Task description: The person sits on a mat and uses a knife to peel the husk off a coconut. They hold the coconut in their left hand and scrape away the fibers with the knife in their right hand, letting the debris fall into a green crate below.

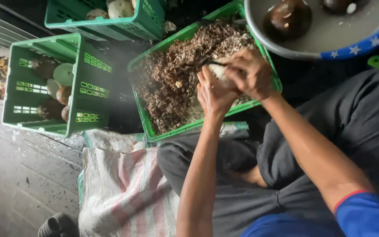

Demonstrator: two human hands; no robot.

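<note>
My left hand [213, 93] cups a pale, partly peeled round fruit [219, 73] over a green plastic crate [142, 115] full of brown peelings [176, 83]. My right hand [252, 72] grips a small dark-handled knife [213, 62], its blade pressed against the top of the fruit. Both hands are close together above the crate's near right corner. Most of the fruit is hidden between the palms.
A green crate [88, 94] on the left holds several brown and peeled fruits. Another green crate [148, 24] stands at the top. A grey basin [330, 52] of water with dark fruits sits top right. A striped sack [123, 188] lies on the wooden floor.
</note>
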